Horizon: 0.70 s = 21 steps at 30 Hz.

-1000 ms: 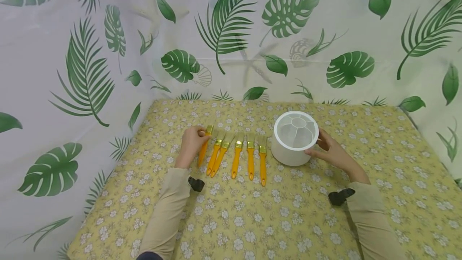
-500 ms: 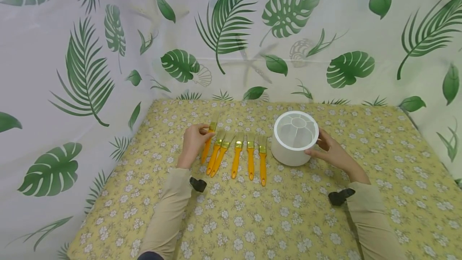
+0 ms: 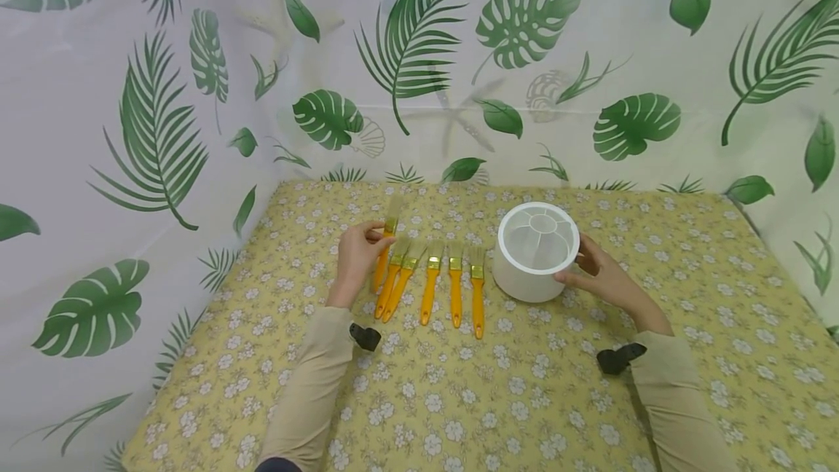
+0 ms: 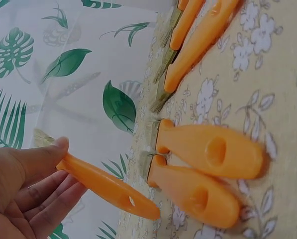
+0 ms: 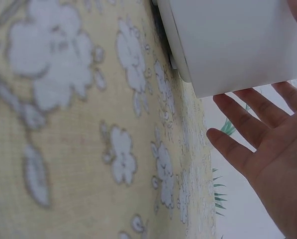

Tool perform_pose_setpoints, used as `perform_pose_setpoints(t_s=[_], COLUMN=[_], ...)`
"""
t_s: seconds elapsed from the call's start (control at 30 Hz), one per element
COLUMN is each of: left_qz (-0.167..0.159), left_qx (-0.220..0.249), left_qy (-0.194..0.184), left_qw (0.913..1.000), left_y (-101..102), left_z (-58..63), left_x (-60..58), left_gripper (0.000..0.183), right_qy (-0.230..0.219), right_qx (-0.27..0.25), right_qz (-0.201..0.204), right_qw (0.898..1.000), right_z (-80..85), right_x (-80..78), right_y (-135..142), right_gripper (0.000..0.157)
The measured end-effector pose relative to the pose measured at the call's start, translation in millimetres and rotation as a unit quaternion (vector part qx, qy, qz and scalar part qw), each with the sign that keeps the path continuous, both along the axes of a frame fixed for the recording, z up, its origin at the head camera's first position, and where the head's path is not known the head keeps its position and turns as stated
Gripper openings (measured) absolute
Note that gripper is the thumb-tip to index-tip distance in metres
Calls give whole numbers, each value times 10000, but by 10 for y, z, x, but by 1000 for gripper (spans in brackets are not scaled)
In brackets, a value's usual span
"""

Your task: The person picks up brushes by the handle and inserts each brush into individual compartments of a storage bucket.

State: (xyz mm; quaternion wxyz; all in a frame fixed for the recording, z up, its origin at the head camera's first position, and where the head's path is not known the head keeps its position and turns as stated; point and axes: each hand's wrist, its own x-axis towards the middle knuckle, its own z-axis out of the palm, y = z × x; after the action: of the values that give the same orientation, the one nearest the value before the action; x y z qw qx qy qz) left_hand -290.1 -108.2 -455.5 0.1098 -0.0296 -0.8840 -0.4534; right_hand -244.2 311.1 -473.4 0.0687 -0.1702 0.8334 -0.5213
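A flat paintbrush with an orange handle is pinched between the thumb and fingers of my left hand. It is tilted, bristles up, and in the left wrist view its handle hangs toward the tablecloth. Several similar paintbrushes lie in a row just right of this hand, bristles pointing away. A round white divided holder stands upright at the right end of the row. My right hand touches its right side, thumb in front; the right wrist view has the fingers spread and fairly straight against the wall.
A yellow flowered cloth covers the table. White sheets with green leaf prints rise behind it and along both sides. A small black camera is worn on the left wrist, and another black camera on the right.
My left hand has raised the pinched paintbrush a little and shifted it right, its bristles now standing higher. The right hand and the holder have stayed put.
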Motion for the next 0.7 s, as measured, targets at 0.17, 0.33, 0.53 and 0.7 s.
perform_pose_setpoints(t_s=[0.17,0.33,0.53,0.7], left_qz=[7,-27,-109,-154], left_qx=[186,217,192,180], left_qy=[67,154,201,324], left_qw=[9998,9996,9996,9992], left_y=[54,108,156,178], left_z=[-22,-29,-40,-45], left_x=[-8,-2,6,8], left_gripper=[32,33,32,33], right_qy=[10,89,221,267], right_qx=[-168,-248,-126,-161], right_qz=[-38,10,-113,-246], right_qw=[9999,9997,9996,9992], right_z=[-15,-17,1,27], right_x=[0,-9,-8,6], right_y=[3,13,31,32], right_gripper=[87,87,86,84])
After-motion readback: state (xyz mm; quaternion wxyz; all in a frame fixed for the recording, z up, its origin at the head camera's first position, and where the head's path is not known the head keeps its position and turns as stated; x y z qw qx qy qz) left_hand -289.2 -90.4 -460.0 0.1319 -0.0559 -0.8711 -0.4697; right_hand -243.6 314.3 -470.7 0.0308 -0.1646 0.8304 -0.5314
